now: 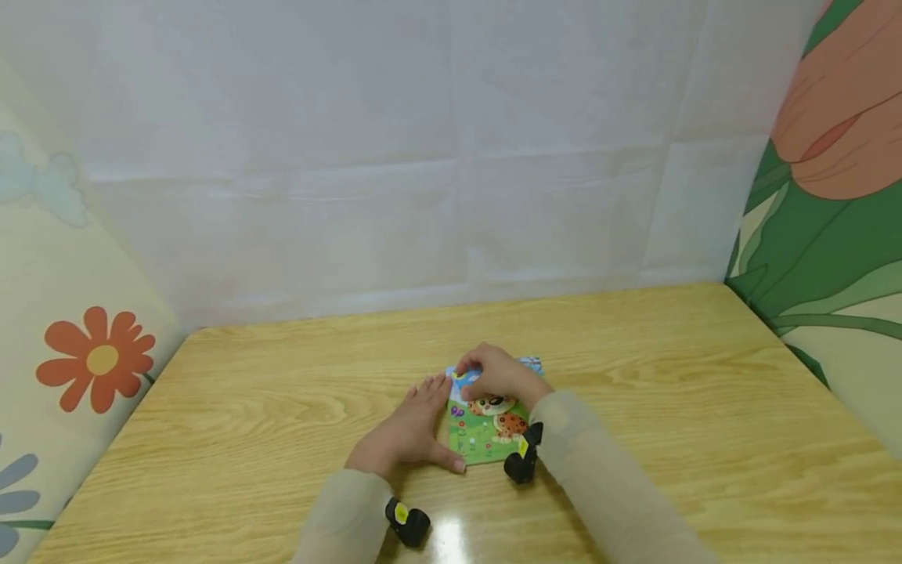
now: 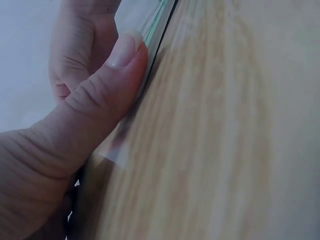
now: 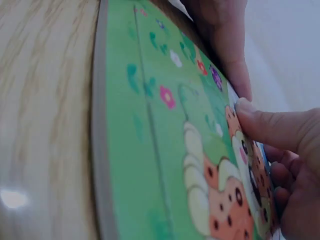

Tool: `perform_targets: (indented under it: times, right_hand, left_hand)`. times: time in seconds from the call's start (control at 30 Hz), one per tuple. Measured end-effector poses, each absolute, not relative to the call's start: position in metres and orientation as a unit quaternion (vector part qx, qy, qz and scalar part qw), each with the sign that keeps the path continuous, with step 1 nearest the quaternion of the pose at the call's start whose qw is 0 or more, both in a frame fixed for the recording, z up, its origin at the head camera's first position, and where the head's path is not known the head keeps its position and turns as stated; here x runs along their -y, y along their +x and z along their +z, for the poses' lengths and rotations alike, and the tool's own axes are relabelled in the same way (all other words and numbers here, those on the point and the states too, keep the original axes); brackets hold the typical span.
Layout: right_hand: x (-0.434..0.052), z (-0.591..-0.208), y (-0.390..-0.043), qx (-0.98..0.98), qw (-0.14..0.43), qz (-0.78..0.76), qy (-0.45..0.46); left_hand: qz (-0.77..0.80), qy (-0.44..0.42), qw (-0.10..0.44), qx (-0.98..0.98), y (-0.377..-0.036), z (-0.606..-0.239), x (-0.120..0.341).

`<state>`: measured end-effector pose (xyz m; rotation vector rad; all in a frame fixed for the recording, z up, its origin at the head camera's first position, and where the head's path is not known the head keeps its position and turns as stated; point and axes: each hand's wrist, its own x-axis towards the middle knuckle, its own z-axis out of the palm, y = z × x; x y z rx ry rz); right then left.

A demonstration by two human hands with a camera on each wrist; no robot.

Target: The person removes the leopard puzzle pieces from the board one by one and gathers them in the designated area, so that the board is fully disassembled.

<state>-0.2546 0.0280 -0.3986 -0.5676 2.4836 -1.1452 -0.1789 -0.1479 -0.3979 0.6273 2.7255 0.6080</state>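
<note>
A colourful jigsaw puzzle (image 1: 472,446) lies flat on the wooden table, showing a spotted animal on green grass under a blue sky. Along its left side rests my left hand (image 1: 412,427), fingers straight and spread. The left thumb (image 2: 117,65) presses at the puzzle's near edge. Over the upper left part of the picture is my right hand (image 1: 502,373), fingers bent. Its thumb (image 3: 260,122) touches the surface close to the animal's head. Whether a piece sits between that thumb and forefinger is hidden.
The wooden table (image 1: 268,392) stretches out around the puzzle, with a white cloth (image 1: 352,196) behind it. Flower-patterned panels (image 1: 102,360) stand at both sides. A small black camera is strapped to each wrist, the right one (image 1: 520,466) overhanging the puzzle's near right corner.
</note>
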Motion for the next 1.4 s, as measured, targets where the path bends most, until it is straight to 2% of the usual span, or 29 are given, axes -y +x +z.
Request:
perform_targets:
  times: [0.73,1.4]
  right_hand:
    - [-0.020,-0.386,-0.257,-0.914,0.176,-0.301,-0.206]
    - [-0.024,-0.393,-0.255,-0.898,0.163,-0.359,-0.194]
  left_hand:
    - [0.208,0.218,0.136,-0.944,-0.181,-0.399,0.146]
    - [0.205,0.221,0.143,-0.943,-0.179,-0.396,0.145]
